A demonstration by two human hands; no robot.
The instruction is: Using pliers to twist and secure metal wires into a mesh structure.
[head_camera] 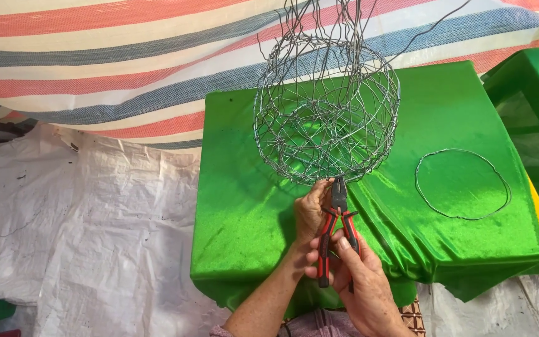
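Note:
A round basket woven of thin grey wire (327, 115) stands on a table draped in shiny green cloth (244, 206), with loose wire ends rising from its top. My left hand (310, 209) pinches the basket's near rim. My right hand (360, 281) grips the red and black handles of a pair of pliers (338, 228). The pliers' jaws meet the wire rim right beside my left fingers.
A loose wire ring (463, 184) lies on the green cloth to the right. A green plastic stool (531, 93) stands at the far right. A striped tarp (95, 68) hangs behind, and white woven sacking (76, 231) covers the ground on the left.

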